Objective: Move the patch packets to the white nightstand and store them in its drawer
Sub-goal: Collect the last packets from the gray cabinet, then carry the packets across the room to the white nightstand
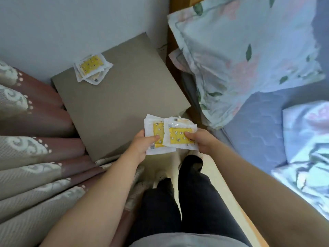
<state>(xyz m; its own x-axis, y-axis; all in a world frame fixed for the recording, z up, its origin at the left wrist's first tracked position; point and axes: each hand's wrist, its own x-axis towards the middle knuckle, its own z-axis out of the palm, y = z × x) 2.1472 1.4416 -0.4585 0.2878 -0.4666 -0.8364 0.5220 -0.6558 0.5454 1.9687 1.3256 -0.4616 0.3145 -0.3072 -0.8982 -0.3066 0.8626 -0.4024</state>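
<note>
Two packet stacks (179, 126) are held: left hand (142, 147) pinches one, right hand (202, 141) the other; best merge them squarely, then gather the pile (91, 68) on the tabletop (122, 98).

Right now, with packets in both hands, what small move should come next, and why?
Probably lay the packets in the right hand onto the stack in the left hand. Both are full, and another pile lies at the far corner of the tabletop, so one hand needs freeing.
</note>
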